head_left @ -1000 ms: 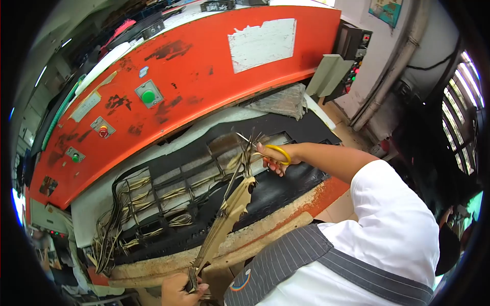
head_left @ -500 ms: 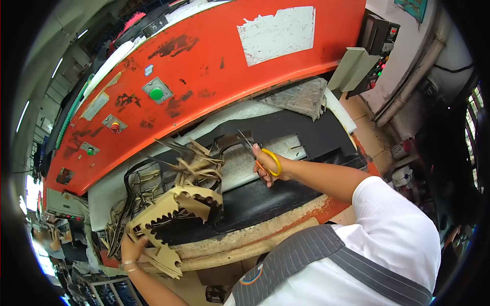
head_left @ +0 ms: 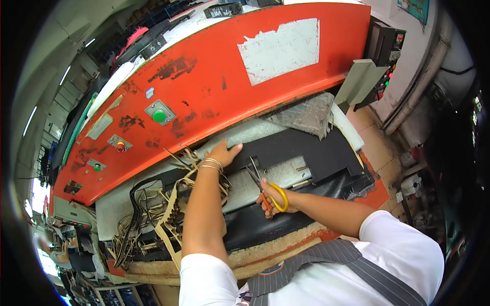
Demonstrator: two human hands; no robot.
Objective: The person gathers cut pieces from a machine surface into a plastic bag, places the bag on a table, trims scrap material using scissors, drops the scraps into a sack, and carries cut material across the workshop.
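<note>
My right hand (head_left: 273, 200) is closed around scissors (head_left: 277, 197) with yellow and orange handles. Their blades point up and away, slightly apart. My left hand (head_left: 222, 153) is stretched across to the far side of the work surface, thumb spread, at the edge of a black sheet (head_left: 291, 145) and beside tangled tan strips (head_left: 188, 162). Its other fingers are only partly visible. Under and left of my left forearm lies a tan cut-out sheet (head_left: 164, 232), partly hidden by the arm. A heap of black and tan strips (head_left: 133, 219) is at the left.
Behind the work surface runs a red machine beam (head_left: 214, 92) with green and red buttons. A crumpled grey sheet (head_left: 306, 115) lies at the back right. Dark shiny material (head_left: 250, 229) covers the near side. A person (head_left: 61, 255) is far left.
My left hand has let go of the tan cut-out sheet at the near left and moved far forward and right. The scissors stay in my right hand, slightly nearer my body in the view.
</note>
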